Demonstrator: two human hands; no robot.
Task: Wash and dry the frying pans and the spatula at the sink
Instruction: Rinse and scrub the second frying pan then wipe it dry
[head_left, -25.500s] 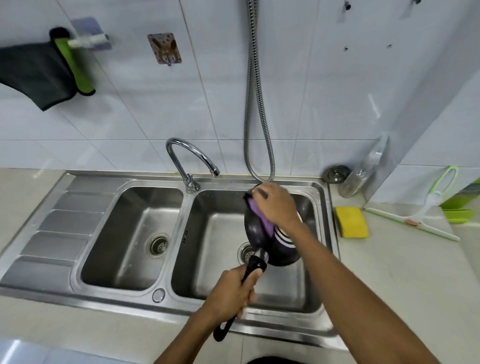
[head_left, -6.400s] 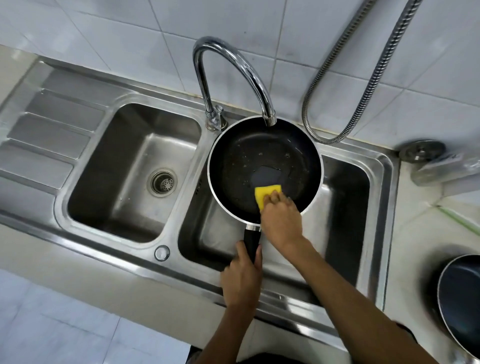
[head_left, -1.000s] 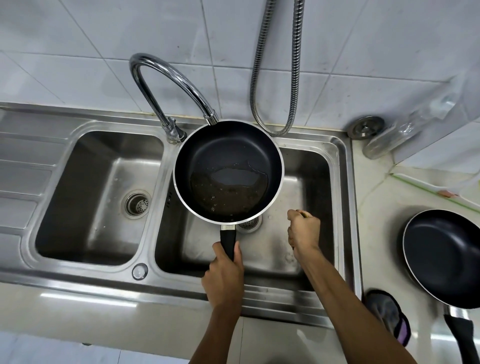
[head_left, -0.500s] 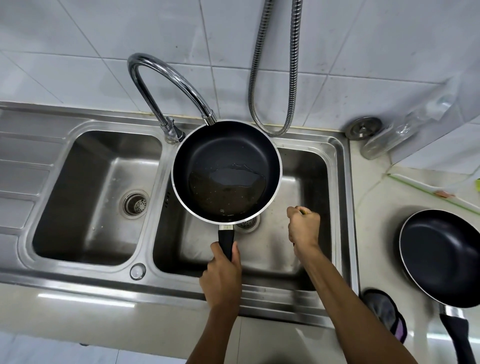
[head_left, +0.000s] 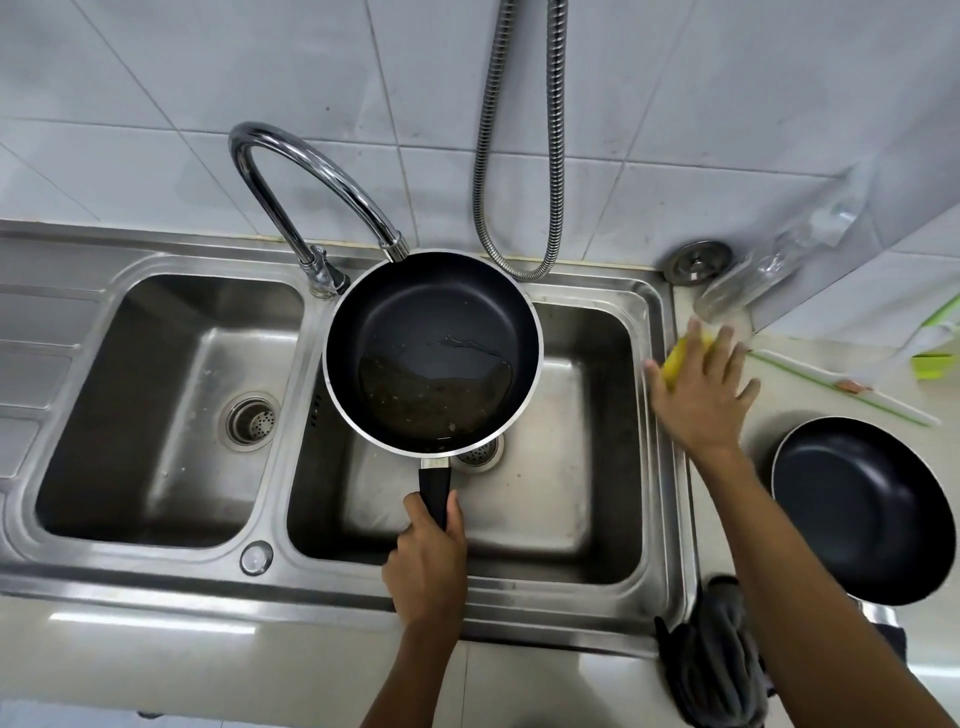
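Bright, even light; bowed wide-angle edges

Pan (head_left: 431, 353) over right basin (head_left: 597, 493)

Black frying pan (head_left: 434, 332) with silver rim, yellow sponge (head_left: 678, 361), grey cloth (head_left: 711, 660), white tiles (head_left: 208, 104)

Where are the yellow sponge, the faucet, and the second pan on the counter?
yellow sponge (head_left: 675, 361), head view, edge showing beside the fingers
faucet (head_left: 317, 171), head view, curved neck
second pan (head_left: 857, 512), head view, dark inside
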